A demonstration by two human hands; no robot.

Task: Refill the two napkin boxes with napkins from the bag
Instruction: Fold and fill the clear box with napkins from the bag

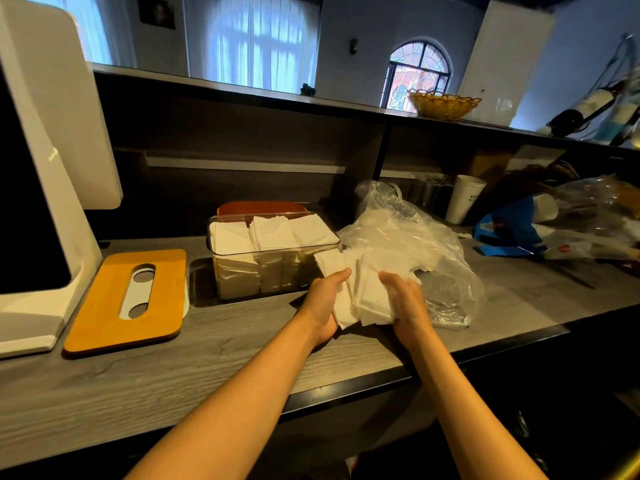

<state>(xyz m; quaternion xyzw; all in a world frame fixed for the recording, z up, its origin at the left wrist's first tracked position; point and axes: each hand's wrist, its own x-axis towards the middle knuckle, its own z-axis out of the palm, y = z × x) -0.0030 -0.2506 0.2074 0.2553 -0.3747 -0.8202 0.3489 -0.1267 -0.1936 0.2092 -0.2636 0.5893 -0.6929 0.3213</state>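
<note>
A stack of napkins [367, 292] held between both hands, just right of the clear napkin box [270, 258].

The left hand [323, 299] and right hand [403, 299] both grasp the stack. The box holds napkins; the plastic bag [415, 244] lies to its right, the orange lid [128, 299] to its left, on the counter [242, 341].

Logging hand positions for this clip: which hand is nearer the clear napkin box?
Left. The left hand holds the napkin stack just in front of the clear napkin box, near its right corner; the right hand grips the stack's far side, by the plastic bag.
</note>
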